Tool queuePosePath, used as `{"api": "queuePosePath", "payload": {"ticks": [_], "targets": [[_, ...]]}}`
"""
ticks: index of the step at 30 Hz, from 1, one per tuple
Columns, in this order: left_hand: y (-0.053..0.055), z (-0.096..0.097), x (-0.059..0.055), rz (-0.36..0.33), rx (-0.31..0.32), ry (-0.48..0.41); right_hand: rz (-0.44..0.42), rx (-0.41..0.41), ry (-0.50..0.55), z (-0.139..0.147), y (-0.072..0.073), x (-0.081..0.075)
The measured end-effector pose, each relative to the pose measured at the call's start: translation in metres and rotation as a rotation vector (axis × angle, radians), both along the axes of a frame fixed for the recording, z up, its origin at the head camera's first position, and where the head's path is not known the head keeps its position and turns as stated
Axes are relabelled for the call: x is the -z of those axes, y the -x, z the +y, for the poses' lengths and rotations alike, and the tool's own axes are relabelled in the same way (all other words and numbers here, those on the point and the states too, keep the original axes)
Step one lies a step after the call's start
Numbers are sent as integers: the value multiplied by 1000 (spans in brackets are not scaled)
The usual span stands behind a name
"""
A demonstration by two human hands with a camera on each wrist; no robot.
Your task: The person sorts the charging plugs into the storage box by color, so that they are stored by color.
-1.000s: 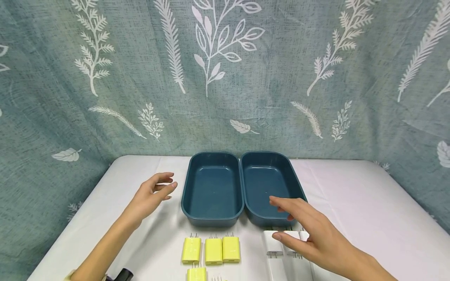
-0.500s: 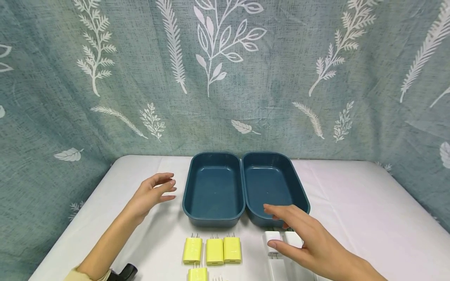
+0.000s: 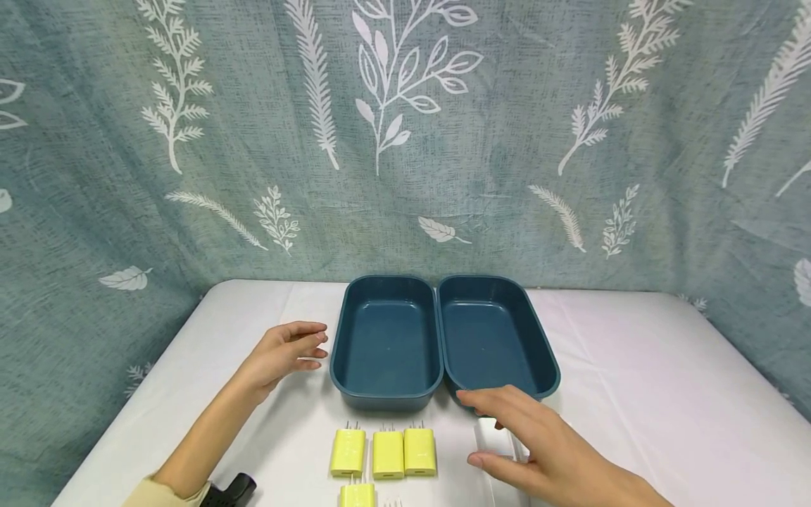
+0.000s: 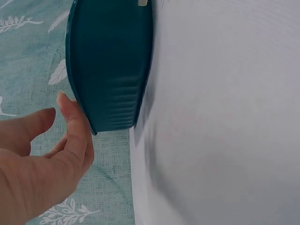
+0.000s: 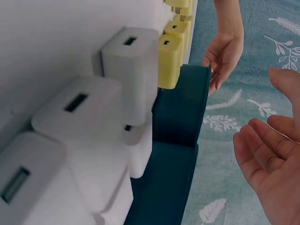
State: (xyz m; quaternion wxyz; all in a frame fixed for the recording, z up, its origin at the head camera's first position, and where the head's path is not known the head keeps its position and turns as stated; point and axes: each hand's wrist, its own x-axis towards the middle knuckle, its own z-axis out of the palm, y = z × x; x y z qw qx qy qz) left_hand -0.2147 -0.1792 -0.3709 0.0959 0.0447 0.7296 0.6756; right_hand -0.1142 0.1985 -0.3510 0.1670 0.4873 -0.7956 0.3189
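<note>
Because the left box (image 3: 386,345) and the right box (image 3: 488,338) stood side by side at the back of the table (image 3: 633,373), both seemed easy to reach. The yellow plugs (image 3: 388,455) lay in front of the left box and the white plugs (image 3: 491,438) in front of the right box, perhaps so each colour had its own spot. The right hand (image 3: 538,447) hung over the white plugs, thumb and fingers apart, holding nothing. The left hand (image 3: 281,355) was by the left box's outer side, fingers a little bent, also holding nothing, maybe to keep out of the way; I could not tell if it touched the box. The yellow plugs were small shiny blocks with thin prongs pointing at the boxes. The white plugs were smooth, with dark slots, partly hidden by the hand.
</note>
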Motion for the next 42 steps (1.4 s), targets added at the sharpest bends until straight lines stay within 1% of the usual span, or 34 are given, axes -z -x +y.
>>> {"api": "queuePosePath", "payload": {"ticks": [3, 5, 9, 12, 14, 18, 22, 29, 33, 42], "targets": [[2, 3, 2, -8, 5, -8, -45, 0, -13, -2, -2, 3], [3, 4, 3, -13, 2, -12, -59, 1, -23, -3, -2, 4], [5, 7, 7, -27, 0, -13, -104, 8, -69, -4, -3, 8], [6, 8, 10, -41, 3, -17, -159, 19, -100, -4, -4, 11], [6, 8, 11, -50, 2, -25, -178, 16, -107, -5, -4, 13], [7, 7, 10, -70, -6, -49, -185, -5, -118, -6, -4, 18], [7, 6, 10, -80, 7, -62, -215, -9, -133, -8, -5, 22], [6, 5, 14, -98, 34, -65, -259, -10, -155, -11, -5, 28], [6, 5, 16, -111, 31, -75, -291, 16, -177, -13, -5, 30], [9, 5, 16, -123, 40, -119, -296, 58, -227, -16, -4, 33]]}}
